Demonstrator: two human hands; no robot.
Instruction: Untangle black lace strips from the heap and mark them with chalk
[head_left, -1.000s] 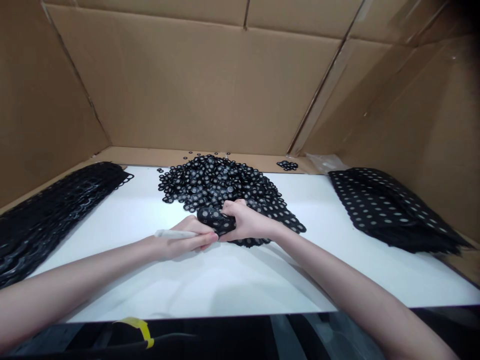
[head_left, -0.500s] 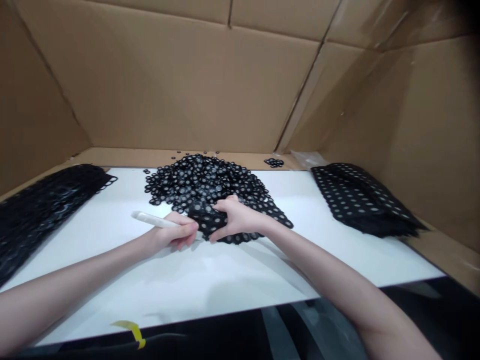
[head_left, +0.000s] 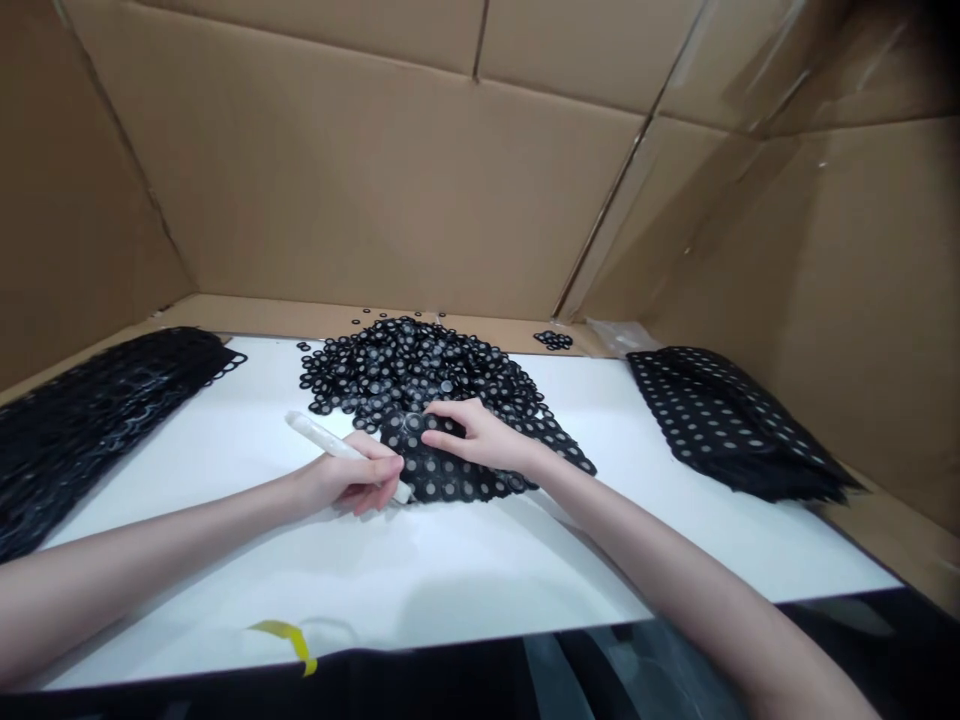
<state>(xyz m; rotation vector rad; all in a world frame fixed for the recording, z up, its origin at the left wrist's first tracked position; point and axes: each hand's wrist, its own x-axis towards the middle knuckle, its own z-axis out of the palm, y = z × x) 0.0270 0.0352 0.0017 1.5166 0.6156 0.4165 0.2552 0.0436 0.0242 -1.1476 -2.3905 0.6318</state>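
Note:
My left hand [head_left: 367, 475] is closed round a white pen-shaped tool [head_left: 322, 436]. The tool slants down to the right, its lower end at the front left corner of a black sheet with rows of pale grey dots [head_left: 450, 482]. On top of that sheet rests my right hand [head_left: 472, 437], thumb and fingers apart and pressing on it; part of the sheet is hidden beneath. Right behind the sheet lies a heap of small black rings with grey centres [head_left: 405, 350], touching its far side.
A stack of black perforated sheets [head_left: 112, 420] lies at the left. Black dotted sheets [head_left: 720, 410] are stacked at the right. A few loose rings [head_left: 553, 340] lie at the back. Cardboard walls [head_left: 337, 180] surround the white board [head_left: 300, 590]; yellow tape [head_left: 289, 632] hangs at its front edge.
My right hand has flattened from a bent grip onto the sheet, which now lies flatter with more dot rows showing. The tool in my left hand is tilted more steeply. The view has shifted slightly.

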